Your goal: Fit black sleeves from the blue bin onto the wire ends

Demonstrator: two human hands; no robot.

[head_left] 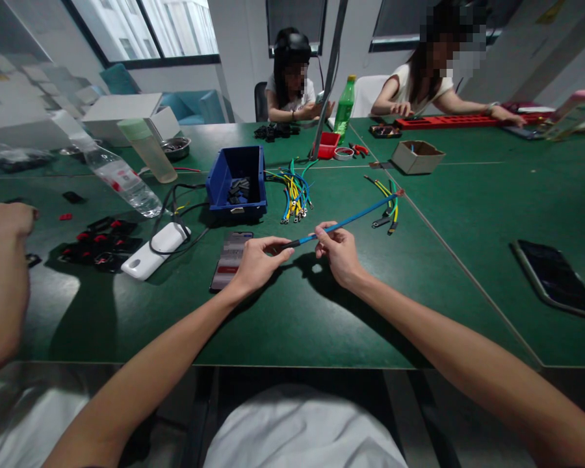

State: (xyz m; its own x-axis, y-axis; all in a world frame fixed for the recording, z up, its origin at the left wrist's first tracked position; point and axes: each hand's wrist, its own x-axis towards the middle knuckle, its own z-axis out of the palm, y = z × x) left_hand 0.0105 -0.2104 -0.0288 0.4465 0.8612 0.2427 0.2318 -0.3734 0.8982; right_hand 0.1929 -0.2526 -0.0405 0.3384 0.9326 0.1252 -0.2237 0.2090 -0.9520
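Observation:
A blue wire (368, 210) with a black sleeve at its near end stretches between my hands and out to the right, its far tip showing bare copper. My left hand (258, 261) pinches the black-sleeved end. Farther along, my right hand (340, 253) grips the blue part between thumb and fingers. Beyond my hands lies a bundle of yellow, blue and green wires (297, 192) with ring terminals. Close to the wire's far tip is a smaller group of wires (389, 207) with black ends. A blue bin (236, 208) holds small black pieces.
A phone (229, 260) lies beside my left hand, another phone (556, 276) at the right. A white power bank (156, 250) with a black cable, a water bottle (121, 179) and black-and-red parts (100, 242) are at left. Two people sit across the table; another person's arm (2, 279) reaches in from the left.

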